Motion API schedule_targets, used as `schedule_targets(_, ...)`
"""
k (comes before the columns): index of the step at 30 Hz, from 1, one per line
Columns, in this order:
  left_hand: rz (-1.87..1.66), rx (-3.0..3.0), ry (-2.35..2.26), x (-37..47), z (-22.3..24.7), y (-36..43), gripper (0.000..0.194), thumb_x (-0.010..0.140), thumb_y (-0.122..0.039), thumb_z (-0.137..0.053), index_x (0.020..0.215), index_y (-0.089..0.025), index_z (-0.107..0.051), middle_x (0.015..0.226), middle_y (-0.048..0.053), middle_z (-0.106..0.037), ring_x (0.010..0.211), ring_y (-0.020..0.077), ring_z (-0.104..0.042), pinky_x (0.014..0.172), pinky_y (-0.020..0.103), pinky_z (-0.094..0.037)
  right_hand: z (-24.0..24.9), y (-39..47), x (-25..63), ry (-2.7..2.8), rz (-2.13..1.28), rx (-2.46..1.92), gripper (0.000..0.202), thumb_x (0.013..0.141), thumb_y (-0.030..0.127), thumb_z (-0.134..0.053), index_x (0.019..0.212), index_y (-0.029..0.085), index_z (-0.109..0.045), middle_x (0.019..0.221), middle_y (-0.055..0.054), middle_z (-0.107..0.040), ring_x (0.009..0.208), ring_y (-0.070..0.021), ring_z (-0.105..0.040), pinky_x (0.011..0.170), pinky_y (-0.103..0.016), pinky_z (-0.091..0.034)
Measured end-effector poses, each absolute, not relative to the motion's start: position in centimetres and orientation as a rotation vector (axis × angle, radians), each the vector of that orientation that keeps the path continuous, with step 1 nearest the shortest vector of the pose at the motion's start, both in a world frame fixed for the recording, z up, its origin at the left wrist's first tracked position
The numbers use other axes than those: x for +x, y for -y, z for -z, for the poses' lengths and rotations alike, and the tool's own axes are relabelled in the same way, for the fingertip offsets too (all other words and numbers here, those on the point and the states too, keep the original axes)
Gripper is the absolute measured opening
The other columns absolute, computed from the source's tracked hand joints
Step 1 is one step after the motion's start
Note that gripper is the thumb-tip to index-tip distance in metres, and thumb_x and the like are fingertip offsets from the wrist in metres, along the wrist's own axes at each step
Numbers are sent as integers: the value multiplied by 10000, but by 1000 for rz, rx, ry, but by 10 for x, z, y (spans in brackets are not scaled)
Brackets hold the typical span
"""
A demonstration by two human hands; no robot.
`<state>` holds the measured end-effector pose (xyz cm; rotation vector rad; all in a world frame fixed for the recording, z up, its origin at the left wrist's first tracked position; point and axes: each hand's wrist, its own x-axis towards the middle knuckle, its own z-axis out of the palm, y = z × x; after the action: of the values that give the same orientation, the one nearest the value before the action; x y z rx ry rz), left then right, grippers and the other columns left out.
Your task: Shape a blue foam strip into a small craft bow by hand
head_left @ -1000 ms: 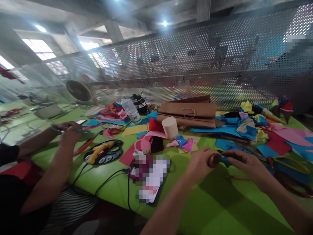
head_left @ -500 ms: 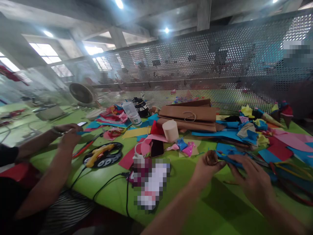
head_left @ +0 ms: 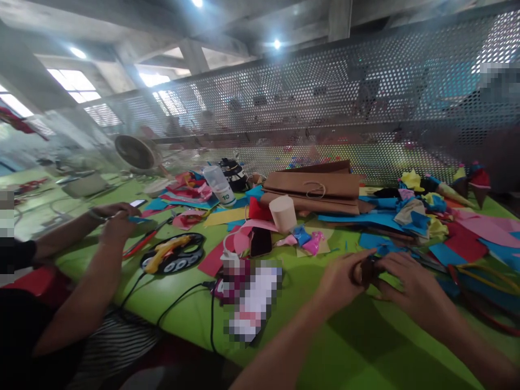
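— What carries it all?
— A lime-green surface (head_left: 349, 346). Brown paper bags (head_left: 314, 189) lie toward its far edge, coloured paper scraps (head_left: 410, 214) at the right.
— And nearer the left edge?
— A black tray (head_left: 174, 253), and a clear cup (head_left: 218, 184) farther back.

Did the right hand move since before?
Yes. The right hand came left, away from the blue paper, and met the left hand at the brown piece.

I look across a green table (head_left: 357, 346) to a perforated metal screen (head_left: 325, 108). Concrete beams (head_left: 190, 54) cross the ceiling, with round lamps (head_left: 277, 43) lit. Bright windows (head_left: 69, 81) stand at left, near a fan (head_left: 136, 153).
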<state>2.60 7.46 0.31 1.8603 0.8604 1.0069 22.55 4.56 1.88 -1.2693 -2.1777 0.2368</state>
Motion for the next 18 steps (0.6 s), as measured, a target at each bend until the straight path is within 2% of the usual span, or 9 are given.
schedule_targets(6,-968,1902,-785,25,-3,-74,692,694,-58,-685,1363,-235,-646,1281,69,-717,1121,271,-688,985,360,-520,-21,-50,232,2226,-547,-1244,138,877,172,-580,909,250,-690,985,-49,-658,944,-238,-658,798,-366,-545)
schedule_targets(9,-938,1809,-775,25,-3,-75,655,729,-123,-724,1369,-233,-641,1256,67,-725,1102,270,-690,962,359,-526,-22,-55,241,2235,-547,-1227,171,841,122,-563,849,249,-678,956,-40,-657,911,-227,-666,770,-341,-542)
schedule_targets(13,-970,1626,-831,29,4,-78,645,705,-170,-803,1331,-220,-656,1276,73,-698,1133,263,-647,982,350,-494,-23,-59,248,2053,-414,-1201,84,891,316,-651,865,248,-694,982,-58,-674,930,-259,-663,789,-363,-539)
schedule_targets(15,-978,1541,-860,32,11,-80,600,685,-194,-833,1265,-199,-680,1133,62,-717,1007,227,-651,892,319,-507,-26,-56,246,1898,-369,-1188,154,882,397,-691,890,244,-705,992,-60,-678,930,-264,-659,796,-359,-537)
schedule_targets(18,-971,1456,-842,38,23,-81,530,683,-242,-850,1180,-172,-678,864,6,-659,792,159,-591,746,270,-485,-29,-48,235,1788,-392,-1157,152,884,398,-709,900,247,-703,963,-36,-679,881,-233,-656,774,-323,-533)
